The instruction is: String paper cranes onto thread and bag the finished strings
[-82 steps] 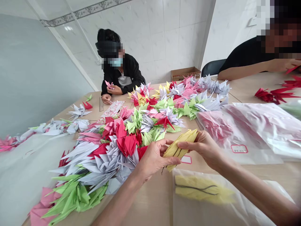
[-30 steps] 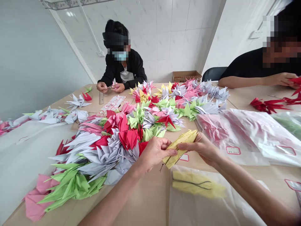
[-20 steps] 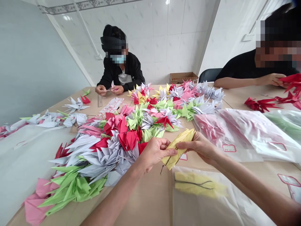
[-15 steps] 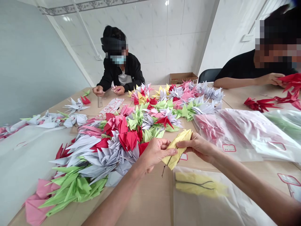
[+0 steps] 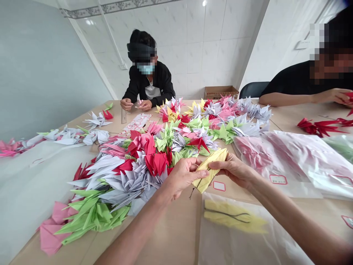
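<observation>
while pinched between left hand and right hand, a yellow paper crane just beside the heap's edge, over tabletop

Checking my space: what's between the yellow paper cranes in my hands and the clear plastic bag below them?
The head view shows tan tabletop and a white red-edged label between the yellow paper cranes and the clear plastic bag.

The folded yellow paper looks matt, the plastic bag glossy and translucent.

Flattened yellow origami crane bundle
</observation>
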Demonstrator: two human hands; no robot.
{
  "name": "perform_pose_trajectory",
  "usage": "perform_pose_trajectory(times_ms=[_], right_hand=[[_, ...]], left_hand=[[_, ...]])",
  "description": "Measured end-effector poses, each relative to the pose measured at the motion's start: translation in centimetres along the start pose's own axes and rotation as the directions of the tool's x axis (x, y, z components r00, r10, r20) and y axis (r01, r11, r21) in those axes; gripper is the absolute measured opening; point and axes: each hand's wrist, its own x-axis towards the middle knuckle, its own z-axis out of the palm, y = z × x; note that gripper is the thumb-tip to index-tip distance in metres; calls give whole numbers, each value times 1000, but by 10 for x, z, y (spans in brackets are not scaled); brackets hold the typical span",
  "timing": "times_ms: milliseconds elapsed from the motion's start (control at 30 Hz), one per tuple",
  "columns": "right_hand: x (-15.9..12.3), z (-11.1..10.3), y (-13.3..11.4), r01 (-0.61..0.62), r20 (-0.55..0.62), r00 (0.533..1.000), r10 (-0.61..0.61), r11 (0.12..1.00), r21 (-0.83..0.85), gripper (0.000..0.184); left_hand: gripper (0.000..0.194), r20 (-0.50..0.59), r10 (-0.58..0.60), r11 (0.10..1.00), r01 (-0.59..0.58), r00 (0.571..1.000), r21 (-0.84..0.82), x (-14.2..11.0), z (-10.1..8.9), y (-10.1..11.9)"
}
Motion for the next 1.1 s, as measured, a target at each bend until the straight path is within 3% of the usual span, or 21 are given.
perform_pose_trajectory(times_ms=[267, 333, 400, 467, 500, 567, 633, 700, 767, 900, 1100], right_hand=[[-7, -1, -9, 59, 286, 958, 9, 972, -227, 28], [-7, -4, -11, 86, 213, 977, -13, 938, -336, 37], [-7, -9, -15, 133, -8, 988, -155, 873, -470, 49], [-10, -15, -22, 214, -134, 915, -379, 742, -635, 53], [-13, -17, -27, 267, -98, 876, -473, 642, -719, 48], [-21, -17, -36, 384, 115, 828, -549, 406, -829, 29], [-28, -12, -42, 482, 333, 804, -492, 211, -851, 18], [-33, -6, -43, 534, 450, 785, -426, 95, -840, 19], [-33, -2, -40, 566, 509, 770, -386, 43, -823, 21], [-30, 2, -33, 617, 577, 744, -336, 16, -787, 24], [-30, 4, -33, 552, 536, 768, -349, -62, -831, 27]], left_hand=[[46, 199, -123, 975, 156, 972, -160, -2, 5, -7], [41, 190, -114, 967, 153, 975, -203, 0, 8, -11], [36, 149, -109, 958, 143, 983, -247, 1, 9, -13], [33, 121, -132, 945, 162, 984, -285, 2, 9, -13], [32, 120, -147, 938, 177, 982, -297, 2, 8, -13], [31, 131, -156, 934, 189, 979, -304, 1, 7, -12], [30, 166, -135, 939, 180, 977, -294, -1, 7, -10], [30, 217, -112, 943, 172, 970, -283, -3, 7, -9], [31, 262, -105, 943, 180, 959, -282, -4, 8, -9], [32, 302, -134, 940, 218, 944, -264, -5, 8, -7], [31, 297, -155, 930, 240, 942, -277, -6, 6, -6]])
